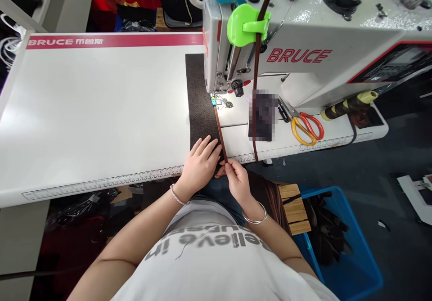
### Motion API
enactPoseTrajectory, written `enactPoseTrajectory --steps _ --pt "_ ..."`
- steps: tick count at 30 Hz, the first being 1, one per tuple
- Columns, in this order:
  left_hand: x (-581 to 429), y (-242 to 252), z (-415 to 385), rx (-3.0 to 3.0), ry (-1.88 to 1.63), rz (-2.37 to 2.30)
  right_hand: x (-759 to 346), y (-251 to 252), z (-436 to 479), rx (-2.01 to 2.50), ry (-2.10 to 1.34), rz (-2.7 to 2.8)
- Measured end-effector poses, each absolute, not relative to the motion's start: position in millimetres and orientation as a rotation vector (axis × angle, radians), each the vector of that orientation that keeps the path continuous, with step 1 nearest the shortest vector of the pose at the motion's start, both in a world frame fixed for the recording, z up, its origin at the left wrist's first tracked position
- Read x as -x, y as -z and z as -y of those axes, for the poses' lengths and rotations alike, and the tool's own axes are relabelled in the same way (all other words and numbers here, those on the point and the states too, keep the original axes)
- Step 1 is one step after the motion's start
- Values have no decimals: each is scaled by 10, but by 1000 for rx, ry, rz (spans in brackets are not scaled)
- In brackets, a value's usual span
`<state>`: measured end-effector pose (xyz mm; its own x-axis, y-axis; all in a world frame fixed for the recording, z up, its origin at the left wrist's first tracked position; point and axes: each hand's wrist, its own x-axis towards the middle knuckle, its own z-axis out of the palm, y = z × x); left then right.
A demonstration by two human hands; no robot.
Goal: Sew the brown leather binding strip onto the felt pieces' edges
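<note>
A strip of dark brown fabric (201, 107) lies on the sewing machine table, its right edge under the needle area of the sewing machine (303, 26). My left hand (201, 159) rests flat on the near end of this fabric, fingers stretched out. Along the fabric's right edge runs a narrow reddish-brown binding strip (219, 128), reaching from the presser foot towards me. My right hand (237, 177) pinches the near end of that strip at the table's front edge. Some of its fingertips are hidden under the fabric.
Right of the needle, another brown strip (255, 76) hangs down over the machine. Beside it lie a blurred dark phone-like object (265, 116), scissors (305, 128) and a wrapped roll (349, 106). A blue bin (357, 242) with dark pieces stands below right, by a wooden stool (295, 208).
</note>
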<state>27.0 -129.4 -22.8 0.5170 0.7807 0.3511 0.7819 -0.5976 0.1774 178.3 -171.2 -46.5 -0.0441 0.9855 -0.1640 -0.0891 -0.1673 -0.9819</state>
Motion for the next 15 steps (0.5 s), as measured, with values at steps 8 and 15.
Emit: enactPoseTrajectory --steps 8,15 --pt "-266 225 1282 2759 636 1436 -1785 477 1717 1258 -1396 1100" --pt "-275 214 1284 2753 638 1453 -1792 465 1712 1249 -1379 1126"
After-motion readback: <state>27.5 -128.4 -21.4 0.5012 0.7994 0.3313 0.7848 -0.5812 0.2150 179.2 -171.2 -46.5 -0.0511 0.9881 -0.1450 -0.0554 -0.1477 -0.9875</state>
